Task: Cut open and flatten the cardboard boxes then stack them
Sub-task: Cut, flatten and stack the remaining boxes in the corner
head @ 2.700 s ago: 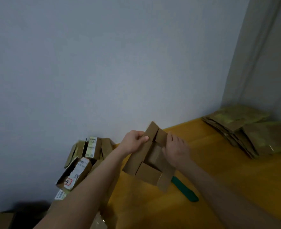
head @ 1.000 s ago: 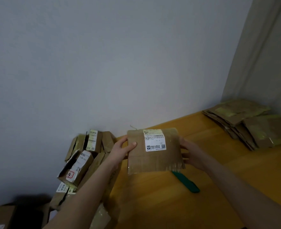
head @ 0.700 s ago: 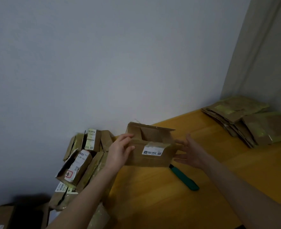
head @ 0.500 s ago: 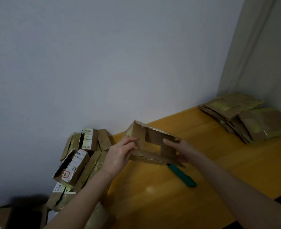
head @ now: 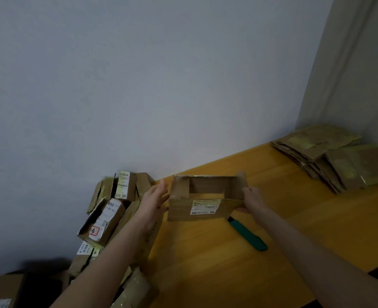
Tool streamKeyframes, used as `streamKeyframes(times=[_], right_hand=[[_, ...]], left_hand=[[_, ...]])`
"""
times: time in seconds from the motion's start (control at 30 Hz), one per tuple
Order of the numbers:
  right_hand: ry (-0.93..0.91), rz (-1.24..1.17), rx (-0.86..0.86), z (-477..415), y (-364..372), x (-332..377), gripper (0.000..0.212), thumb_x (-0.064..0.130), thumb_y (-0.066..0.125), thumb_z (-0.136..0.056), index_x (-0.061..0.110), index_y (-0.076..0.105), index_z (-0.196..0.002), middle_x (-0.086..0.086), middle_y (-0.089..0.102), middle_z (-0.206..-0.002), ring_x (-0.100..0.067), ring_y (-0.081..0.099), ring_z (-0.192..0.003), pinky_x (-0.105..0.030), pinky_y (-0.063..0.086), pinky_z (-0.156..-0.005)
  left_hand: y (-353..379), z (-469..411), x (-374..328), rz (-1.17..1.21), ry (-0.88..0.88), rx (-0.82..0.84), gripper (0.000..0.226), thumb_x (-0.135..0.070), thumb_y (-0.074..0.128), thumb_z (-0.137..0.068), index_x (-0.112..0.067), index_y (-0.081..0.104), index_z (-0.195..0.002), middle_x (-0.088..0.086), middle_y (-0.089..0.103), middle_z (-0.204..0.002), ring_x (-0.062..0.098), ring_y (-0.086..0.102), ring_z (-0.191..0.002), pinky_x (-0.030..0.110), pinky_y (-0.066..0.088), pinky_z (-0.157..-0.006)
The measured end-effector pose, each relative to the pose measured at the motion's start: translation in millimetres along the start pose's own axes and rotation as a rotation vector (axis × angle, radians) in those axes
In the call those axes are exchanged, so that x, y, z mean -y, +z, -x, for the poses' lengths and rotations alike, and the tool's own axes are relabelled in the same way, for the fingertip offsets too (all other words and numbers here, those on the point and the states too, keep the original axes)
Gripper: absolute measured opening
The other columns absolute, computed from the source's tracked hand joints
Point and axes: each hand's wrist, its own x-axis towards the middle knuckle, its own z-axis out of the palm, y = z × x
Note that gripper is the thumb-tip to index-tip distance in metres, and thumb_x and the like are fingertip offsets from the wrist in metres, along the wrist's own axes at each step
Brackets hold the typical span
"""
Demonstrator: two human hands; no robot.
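Open box [head: 205,207] held above counter [head: 205,274] near its back edge. Right hand [head: 251,200] grips the box's right end. Left hand [head: 153,200] has fingers straight at its left side. Green cutter [head: 248,235] lies on counter; flattened stack [head: 330,156] in far right corner.

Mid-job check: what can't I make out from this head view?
Head view only:
- Green cutter: far end hidden behind the held box.
- Box label: print too small, blurred.
- Right hand: fingers hidden behind the box.
- Box pile: partly covered by the left forearm, cut by bottom edge.
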Motion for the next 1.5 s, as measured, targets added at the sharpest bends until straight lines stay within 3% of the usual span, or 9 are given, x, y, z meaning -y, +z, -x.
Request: streamKeyframes(times=[0.13, 0.43, 0.57, 0.73, 0.93, 1.1, 1.27, 1.37, 1.5], right_hand=[[-0.054, -0.072, 0.014, 2.6, 4.3, 0.0, 0.022, 0.018, 0.036, -0.103, 0.013, 0.053, -0.089, -0.013, 0.052, -0.097, -0.024, 0.059, -0.086, -0.03, 0.056, -0.062], [-0.061, -0.214, 0.081, 12.1, 4.4, -1.1, 0.014, 0.019, 0.04, -0.103, 0.013, 0.049, -0.111, -0.008, 0.054, -0.103, -0.026, 0.058, -0.096, -0.017, 0.053, -0.051], [0.005, -0.344, 0.011, 5.0, -6.3, -3.6, 0.018, 0.02, 0.041, -0.103, 0.015, 0.046, -0.119, -0.008, 0.056, -0.103, -0.025, 0.061, -0.093, -0.025, 0.055, -0.056], [0.113, -0.557, 0.038, -0.7, -15.7, -6.8, 0.024, 0.009, 0.039, -0.101, 0.006, 0.048, -0.123, -0.018, 0.056, -0.109, -0.032, 0.058, -0.101, -0.037, 0.055, -0.067], [0.261, -0.538, 0.189, 1.5, -26.7, -5.1, 0.058, 0.067, 0.042, -0.089, 0.015, 0.058, -0.108, -0.014, 0.065, -0.105, -0.032, 0.061, -0.101, -0.041, 0.05, -0.075], [0.342, -0.46, 0.012, -2.4, -22.9, -9.2, 0.03, 0.03, 0.064, -0.09, 0.005, 0.054, -0.102, -0.013, 0.063, -0.09, -0.025, 0.062, -0.081, -0.036, 0.052, -0.069], [0.375, -0.59, -0.002, -0.3, -11.6, -9.0, 0.013, 0.011, 0.065, -0.089, 0.002, 0.055, -0.088, -0.014, 0.063, -0.083, -0.025, 0.063, -0.072, -0.029, 0.055, -0.044], [0.352, -0.607, 0.054, 1.3, -3.9, -10.0, 0.018, 0.01, 0.065, -0.089, 0.002, 0.057, -0.103, -0.014, 0.064, -0.087, -0.026, 0.064, -0.073, -0.027, 0.053, -0.042], [0.188, -0.198, 0.037, -1.3, 10.5, -17.8, 0.06, 0.005, 0.066, -0.088, 0.013, 0.042, -0.142, -0.015, 0.052, -0.135, -0.033, 0.057, -0.112, -0.04, 0.054, -0.085]], left_hand=[[3.4, -17.4, -2.1, -0.229, -0.186, -0.082, 0.083, -0.044, 0.075, -0.075, -0.002, 0.042, -0.14, 0.015, 0.057, -0.13, 0.025, 0.057, -0.11, 0.035, 0.049, -0.093], [17.6, -31.7, 20.8, -0.895, -0.145, -0.275, 0.065, -0.041, 0.078, -0.074, -0.009, 0.049, -0.123, 0.011, 0.064, -0.112, 0.027, 0.064, -0.099, 0.043, 0.054, -0.087], [15.0, -23.2, 22.4, -0.485, -0.018, -0.128, 0.048, -0.025, 0.054, -0.097, -0.012, 0.042, -0.141, 0.014, 0.059, -0.125, 0.03, 0.061, -0.105, 0.048, 0.055, -0.086], [2.9, -8.3, 15.0, -0.018, -0.114, -0.013, 0.039, -0.037, 0.042, -0.101, -0.012, 0.05, -0.129, 0.015, 0.053, -0.121, 0.036, 0.054, -0.113, 0.056, 0.05, -0.092], [-16.9, -3.3, 16.5, -0.324, 0.086, 0.124, 0.033, -0.037, 0.049, -0.096, -0.015, 0.071, -0.107, 0.009, 0.068, -0.106, 0.025, 0.06, -0.101, 0.035, 0.046, -0.091], [-24.1, -1.5, 12.5, -0.307, 0.096, 0.205, 0.026, -0.032, 0.072, -0.072, -0.024, 0.078, -0.096, -0.008, 0.07, -0.114, 0.012, 0.061, -0.11, 0.023, 0.049, -0.087], [-21.0, -8.2, 25.8, -0.175, 0.037, -0.258, 0.055, -0.028, 0.067, -0.088, -0.015, 0.047, -0.138, 0.002, 0.05, -0.133, 0.024, 0.053, -0.116, 0.044, 0.049, -0.096], [-28.5, -12.4, 23.1, 0.084, -0.248, -0.241, 0.045, -0.019, 0.067, -0.088, -0.001, 0.052, -0.126, 0.015, 0.062, -0.118, 0.03, 0.061, -0.102, 0.043, 0.053, -0.08], [-45.5, -18.2, 18.8, -0.049, -0.18, -0.358, 0.044, -0.009, 0.064, -0.089, -0.009, 0.05, -0.131, 0.01, 0.062, -0.11, 0.026, 0.06, -0.093, 0.044, 0.051, -0.076]])
